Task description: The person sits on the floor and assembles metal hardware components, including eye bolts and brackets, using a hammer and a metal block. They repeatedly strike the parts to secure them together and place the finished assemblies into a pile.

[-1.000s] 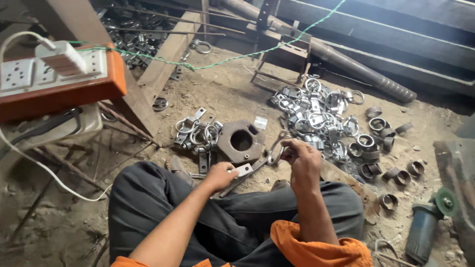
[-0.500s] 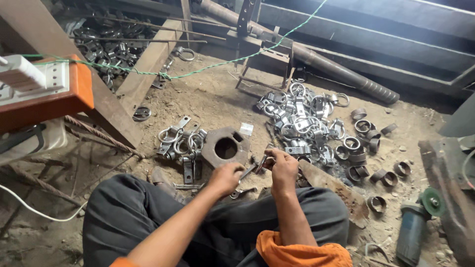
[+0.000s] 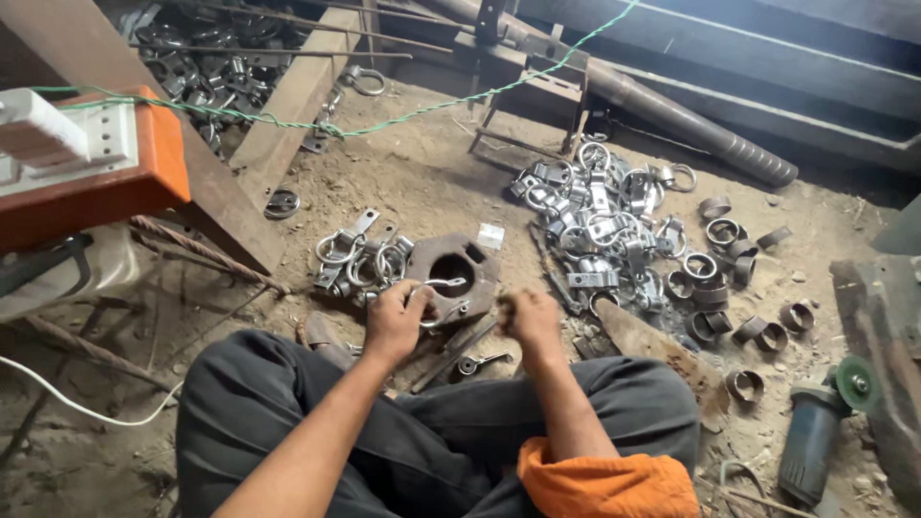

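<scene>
Head view: the person sits cross-legged on the dirt floor. The left hand point(image 3: 395, 318) pinches a bent steel clamp point(image 3: 443, 299) over the rusty plate point(image 3: 451, 272) with its central hole — fingers closed on the clamp. The right hand point(image 3: 530, 318) is fisted around something small; what it is, I cannot tell. To do this well, keep the clamp steady over the hole and the left fingers clear of the right. The clamp is thin, shiny and looped, just ahead of the knees.
</scene>
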